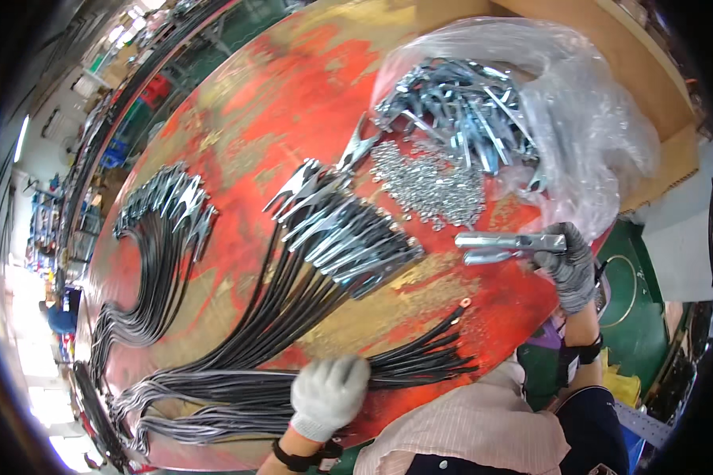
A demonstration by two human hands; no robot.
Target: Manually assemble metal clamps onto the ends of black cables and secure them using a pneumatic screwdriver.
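My left hand, in a white glove, is closed on a bundle of black cables near the table's front edge. The cables' free ends fan out to its right, a small copper-coloured ring terminal showing on one. On the right, my right hand, in a grey glove, grips a silver metal clamp whose two long arms point left above the table. Beyond my left hand lies a row of metal clamps fixed to black cables. A second clamp-ended bundle rests farther left.
A clear plastic bag of loose metal clamps lies open at the far right, inside a cardboard box. Small metal nuts or similar parts are heaped before it. The round table has worn red paint.
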